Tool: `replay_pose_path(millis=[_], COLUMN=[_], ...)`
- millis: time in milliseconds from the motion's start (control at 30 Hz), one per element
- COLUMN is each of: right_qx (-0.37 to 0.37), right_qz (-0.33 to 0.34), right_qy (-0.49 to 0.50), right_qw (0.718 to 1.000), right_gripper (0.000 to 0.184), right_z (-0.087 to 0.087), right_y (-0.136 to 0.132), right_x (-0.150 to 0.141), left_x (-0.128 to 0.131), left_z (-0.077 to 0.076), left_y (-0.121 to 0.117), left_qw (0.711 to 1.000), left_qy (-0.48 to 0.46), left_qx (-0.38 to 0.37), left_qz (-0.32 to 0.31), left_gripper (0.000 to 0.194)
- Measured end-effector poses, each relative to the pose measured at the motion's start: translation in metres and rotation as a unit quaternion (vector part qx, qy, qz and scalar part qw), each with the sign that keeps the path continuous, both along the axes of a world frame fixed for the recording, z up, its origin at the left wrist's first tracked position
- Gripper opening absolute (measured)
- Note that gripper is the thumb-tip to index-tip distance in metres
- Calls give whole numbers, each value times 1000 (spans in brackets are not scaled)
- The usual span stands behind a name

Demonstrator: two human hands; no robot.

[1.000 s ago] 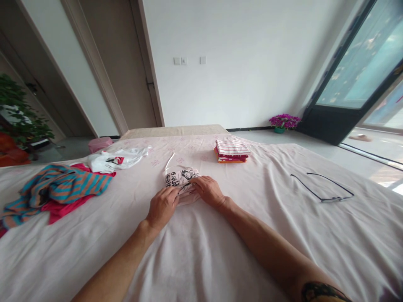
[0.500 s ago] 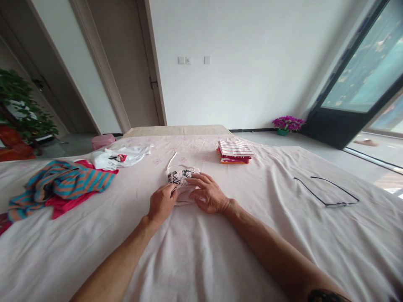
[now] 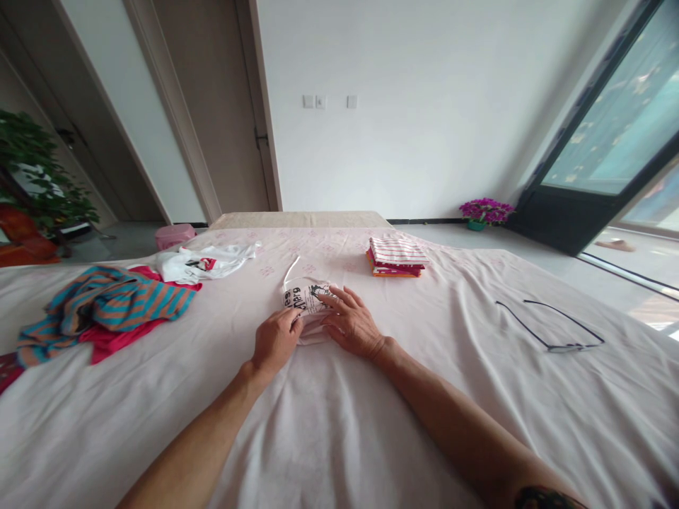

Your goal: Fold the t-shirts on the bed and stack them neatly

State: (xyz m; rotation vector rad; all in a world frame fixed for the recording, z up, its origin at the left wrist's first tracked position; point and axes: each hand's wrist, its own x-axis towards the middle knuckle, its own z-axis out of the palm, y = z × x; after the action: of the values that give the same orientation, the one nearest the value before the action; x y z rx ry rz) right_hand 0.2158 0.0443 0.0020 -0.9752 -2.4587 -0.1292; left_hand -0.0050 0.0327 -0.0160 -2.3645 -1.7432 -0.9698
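A small folded white garment with black print [image 3: 303, 298] lies on the pale pink bedsheet [image 3: 339, 424] in the middle. My left hand [image 3: 274, 343] pinches its near left edge with curled fingers. My right hand [image 3: 351, 324] lies flat on the garment's right side, fingers stretched out and pressing it down. A thin white strap runs up from the garment toward the far side of the bed.
A stack of folded striped clothes [image 3: 397, 256] sits at the far middle right. Unfolded clothes lie left: a teal and brown striped piece [image 3: 109, 304] over a pink one, and a white printed shirt [image 3: 204, 260]. A wire hanger [image 3: 552, 325] lies right. A doorway, plant and glass door surround the bed.
My right hand has opened out and slid flat over the garment's right side. My left hand stays at the left edge. The view has shifted slightly.
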Motion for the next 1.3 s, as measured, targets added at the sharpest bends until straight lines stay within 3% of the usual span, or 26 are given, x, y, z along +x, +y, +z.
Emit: replay_pose_path(millis=[367, 567, 733, 867, 1067, 1300], right_qx=[15, 27, 7, 14, 60, 59], right_qz=[-79, -94, -98, -105, -67, 10], right_qy=[20, 32, 37, 36, 10, 23], right_qw=[997, 995, 994, 994, 996, 998], right_gripper=[7, 19, 18, 39, 21, 28], right_z=[-6, -4, -7, -8, -10, -16], right_y=[3, 0, -1, 0, 4, 10], right_x=[-11, -15, -9, 0, 13, 22], left_x=[5, 5, 3, 1, -6, -10], left_z=[-2, -1, 1, -1, -5, -5], left_y=[-5, -8, -14, -17, -15, -15], left_qw=[999, 997, 993, 991, 990, 985], left_qy=[16, 54, 103, 100, 73, 87], left_qx=[33, 41, 45, 46, 60, 59], left_qz=[9, -29, -47, -73, -108, -139], left_gripper=[18, 14, 14, 20, 25, 27])
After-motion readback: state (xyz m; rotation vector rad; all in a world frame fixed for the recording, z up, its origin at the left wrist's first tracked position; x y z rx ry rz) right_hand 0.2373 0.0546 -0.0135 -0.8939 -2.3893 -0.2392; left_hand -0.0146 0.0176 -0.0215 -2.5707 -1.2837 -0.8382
